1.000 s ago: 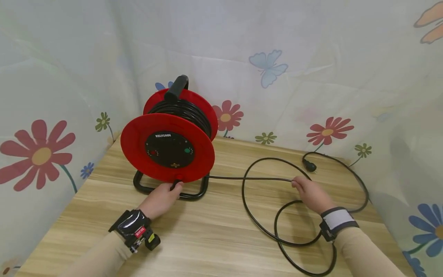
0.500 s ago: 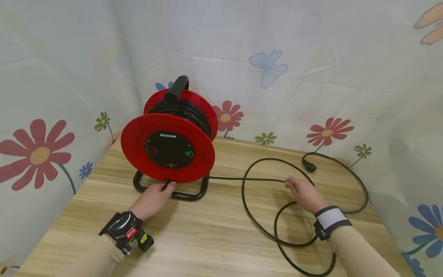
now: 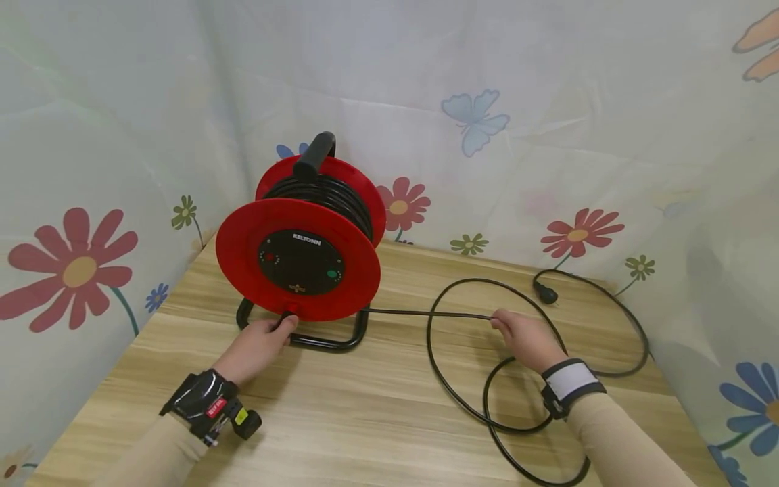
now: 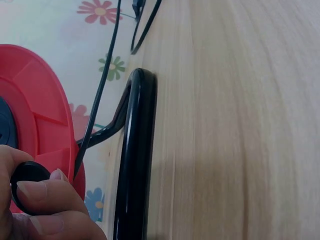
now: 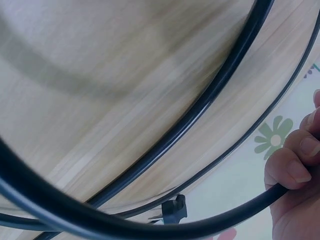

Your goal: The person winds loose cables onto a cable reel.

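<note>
A red cable reel [image 3: 243, 230] with black cord wound on its drum stands at the left of the table. My left hand [image 3: 258, 345] grips the black crank knob [image 4: 31, 180] at the lower edge of the reel's front disc; in the left wrist view the fingers curl round it. From the reel a black cable [image 3: 426, 313] runs right to my right hand [image 3: 526, 338], which pinches it above the table. In the right wrist view the curled fingers [image 5: 295, 170] hold the cable. Past the hand, the slack lies in loose loops, ending in a black plug [image 3: 546, 293].
The reel's black tube stand [image 3: 328, 345] rests on the wooden table [image 3: 341, 419]. A black carrying handle [image 3: 313, 157] tops the reel. A flower-print sheet [image 3: 389, 81] hangs close behind and along both sides of the table.
The reel's disc has turned clockwise, carrying the knob and my left hand leftward. My right hand has moved left toward the reel, still holding the cable.
</note>
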A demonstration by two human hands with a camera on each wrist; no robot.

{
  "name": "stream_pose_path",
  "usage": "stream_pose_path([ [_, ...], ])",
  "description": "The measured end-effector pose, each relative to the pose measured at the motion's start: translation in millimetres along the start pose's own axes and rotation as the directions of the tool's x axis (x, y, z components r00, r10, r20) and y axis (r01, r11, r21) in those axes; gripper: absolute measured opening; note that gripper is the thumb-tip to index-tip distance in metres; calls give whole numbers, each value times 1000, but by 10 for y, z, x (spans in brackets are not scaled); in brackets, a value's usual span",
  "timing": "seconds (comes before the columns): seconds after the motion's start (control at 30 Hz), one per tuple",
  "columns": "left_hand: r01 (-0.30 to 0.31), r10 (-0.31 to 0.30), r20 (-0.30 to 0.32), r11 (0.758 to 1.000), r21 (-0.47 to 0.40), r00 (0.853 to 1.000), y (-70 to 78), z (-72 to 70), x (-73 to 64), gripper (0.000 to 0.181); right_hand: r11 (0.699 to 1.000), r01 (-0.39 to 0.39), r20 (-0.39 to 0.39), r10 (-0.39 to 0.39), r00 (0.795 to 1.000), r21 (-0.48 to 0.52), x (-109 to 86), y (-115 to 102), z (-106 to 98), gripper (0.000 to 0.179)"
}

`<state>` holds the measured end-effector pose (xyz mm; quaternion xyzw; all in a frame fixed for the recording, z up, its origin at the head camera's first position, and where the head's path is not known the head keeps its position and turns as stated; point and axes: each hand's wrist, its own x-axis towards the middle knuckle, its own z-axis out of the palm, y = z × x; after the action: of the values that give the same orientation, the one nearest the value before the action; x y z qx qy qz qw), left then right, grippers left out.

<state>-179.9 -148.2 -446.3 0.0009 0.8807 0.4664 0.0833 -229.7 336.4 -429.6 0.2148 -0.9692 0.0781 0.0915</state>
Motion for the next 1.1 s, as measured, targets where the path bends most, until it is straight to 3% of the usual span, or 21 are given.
stream_pose_path([
  [0.37, 20, -22, -24, 999, -47, 999, -26, -119, -51, 60, 998, -40, 77, 36, 996, 51, 71, -104, 20, 12],
  [0.67, 67, -66, 14, 983, -170, 998, -54, -181, -59, 53, 996, -22, 86, 14, 996, 86, 98, -137, 80, 11],
  [0.93, 130, -139, -21, 962, -242, 990, -67, -224, -99, 59, 996, -18, 94, 10, 996, 84, 153, -199, 97, 13],
  [1.1, 136, -165, -68, 940, -312, 984, -67, -254, -117, 63, 997, 9, 75, -15, 997, 75, 193, -246, 107, 13],
])
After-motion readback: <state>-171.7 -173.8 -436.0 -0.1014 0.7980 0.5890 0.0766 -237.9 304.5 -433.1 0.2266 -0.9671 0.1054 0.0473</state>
